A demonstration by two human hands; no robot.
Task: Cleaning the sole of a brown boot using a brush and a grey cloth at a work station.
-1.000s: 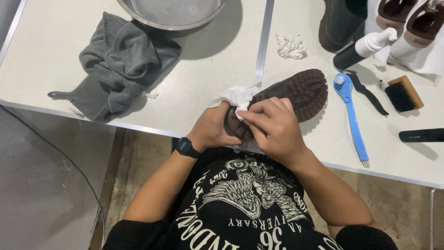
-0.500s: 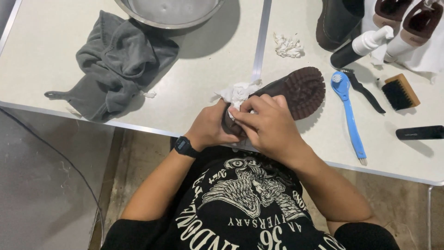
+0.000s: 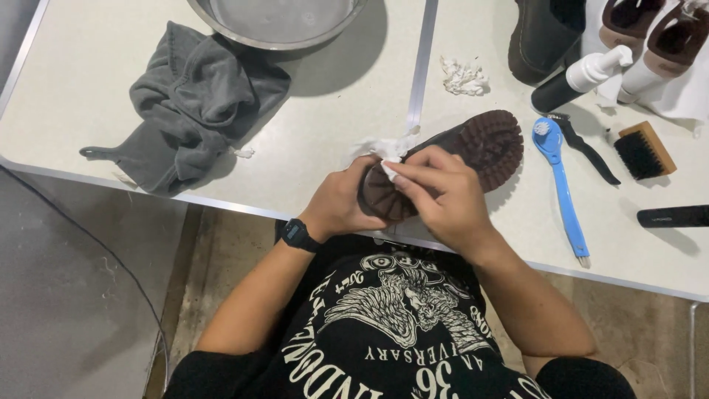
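Observation:
A dark brown shoe (image 3: 480, 144) lies sole-up at the table's near edge, its ridged sole facing me. My left hand (image 3: 341, 203), with a black watch on the wrist, grips the shoe's heel end. My right hand (image 3: 442, 193) presses a crumpled white tissue (image 3: 385, 150) against the shoe near the heel, fingers closed on the tissue. Part of the tissue sticks out toward the table behind my fingers.
A grey cloth (image 3: 185, 100) lies at the left by a metal bowl (image 3: 277, 22). Right of the shoe lie a blue brush (image 3: 561, 185), a black brush (image 3: 587, 151), a wooden brush (image 3: 644, 150), a pump bottle (image 3: 580, 77), a tissue wad (image 3: 463, 76) and more shoes (image 3: 543, 33).
The view has shifted slightly. My right hand has slid a little along the shoe with the tissue. My left hand keeps its grip on the heel.

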